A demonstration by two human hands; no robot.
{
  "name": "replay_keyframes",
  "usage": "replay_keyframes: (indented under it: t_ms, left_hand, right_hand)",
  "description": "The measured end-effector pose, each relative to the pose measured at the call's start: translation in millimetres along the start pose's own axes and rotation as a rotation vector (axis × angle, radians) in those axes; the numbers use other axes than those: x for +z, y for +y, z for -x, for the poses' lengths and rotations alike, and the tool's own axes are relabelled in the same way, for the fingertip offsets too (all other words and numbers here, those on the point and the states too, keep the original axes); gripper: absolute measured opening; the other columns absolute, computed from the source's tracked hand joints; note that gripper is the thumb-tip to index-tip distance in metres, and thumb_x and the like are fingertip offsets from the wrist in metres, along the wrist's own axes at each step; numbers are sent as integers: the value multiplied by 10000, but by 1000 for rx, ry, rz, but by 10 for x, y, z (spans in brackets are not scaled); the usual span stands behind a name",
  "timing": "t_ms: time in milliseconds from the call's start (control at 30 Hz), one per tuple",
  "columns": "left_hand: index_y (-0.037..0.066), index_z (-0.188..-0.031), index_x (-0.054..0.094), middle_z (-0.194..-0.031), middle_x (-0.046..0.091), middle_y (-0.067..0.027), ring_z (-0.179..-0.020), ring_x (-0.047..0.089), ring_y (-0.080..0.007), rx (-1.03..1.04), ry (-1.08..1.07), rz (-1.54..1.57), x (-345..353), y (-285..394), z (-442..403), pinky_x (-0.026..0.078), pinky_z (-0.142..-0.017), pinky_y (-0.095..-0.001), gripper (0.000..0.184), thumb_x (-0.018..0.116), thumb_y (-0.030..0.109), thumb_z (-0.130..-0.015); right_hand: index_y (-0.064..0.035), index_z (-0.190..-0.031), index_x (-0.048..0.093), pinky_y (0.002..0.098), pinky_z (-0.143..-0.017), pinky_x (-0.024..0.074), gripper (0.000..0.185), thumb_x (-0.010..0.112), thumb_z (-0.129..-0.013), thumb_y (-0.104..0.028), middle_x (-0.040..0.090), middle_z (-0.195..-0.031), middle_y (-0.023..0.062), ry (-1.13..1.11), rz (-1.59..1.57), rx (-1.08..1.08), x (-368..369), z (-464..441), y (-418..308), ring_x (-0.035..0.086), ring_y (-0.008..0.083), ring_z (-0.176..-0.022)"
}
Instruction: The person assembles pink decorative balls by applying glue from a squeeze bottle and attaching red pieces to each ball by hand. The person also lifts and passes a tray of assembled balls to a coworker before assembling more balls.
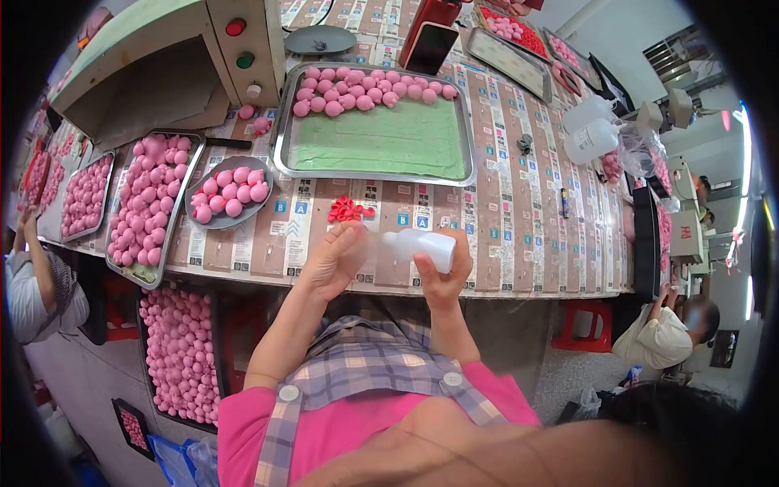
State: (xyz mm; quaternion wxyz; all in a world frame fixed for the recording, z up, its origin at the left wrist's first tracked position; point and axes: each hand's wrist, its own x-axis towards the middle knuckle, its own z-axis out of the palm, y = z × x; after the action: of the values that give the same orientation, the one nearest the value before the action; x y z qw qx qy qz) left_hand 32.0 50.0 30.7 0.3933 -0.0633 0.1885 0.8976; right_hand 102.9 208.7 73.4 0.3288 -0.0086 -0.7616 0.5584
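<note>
Nearest us is our plaid apron (pixel 357 357). On the table (pixel 503 252) we read "A" and "B". Our left hand (pixel 329 261) has bunched fingers; we cannot tell what they grip. Our right hand (pixel 448 272) has fingers clamped on 1 white bottle (pixel 428 249) over the table's near edge, long axis crosswise, narrow end pointing left.

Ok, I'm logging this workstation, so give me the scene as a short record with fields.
Right grip: closed around the bottle, held sideways
Left grip: near the bottle's left end; any hold blurred
Red pieces: small heap on the table
Tray: pink balls along far side, green liner bare nearer
Plate: more balls, left of tray
</note>
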Motion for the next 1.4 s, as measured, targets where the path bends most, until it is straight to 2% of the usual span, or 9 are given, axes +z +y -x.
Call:
replay_keyframes:
  t_ms: [100,600,900,1400]
  left_hand:
    - [77,-905,591,-855,607,-17,-803,571,-109,8,2,3,-13,-6,-4,464,-742,-240,148,624,116,-766]
    - [79,-905,599,-874,609,-20,-836,570,-111,15,5,-14,-8,7,6,458,-773,-248,153,632,102,-756]
    - [72,-923,601,-894,607,-25,-854,565,-113,28,39,-33,-43,-7,-4,456,-778,-251,177,636,99,-751]
    - [60,-931,600,-881,609,-34,-843,572,-122,23,36,-27,24,3,6,462,-772,-251,186,634,102,-753]
  right_hand:
    - [-10,-810,522,252,-534,403,295,706,-688,-206,536,-713,68,13,-6,-13,-14,-6,-5,521,159,-604]
    - [-20,-805,532,249,-544,397,275,716,-676,-179,535,-718,64,-11,-3,-2,-20,-19,-19,516,151,-615]
    - [-27,-808,537,254,-543,402,281,729,-647,-155,541,-722,72,-16,20,-73,-31,-19,-32,519,171,-605]
    - [-21,-801,528,253,-531,395,282,719,-662,-175,537,-703,68,4,-2,-24,-16,-23,-23,511,163,-594]
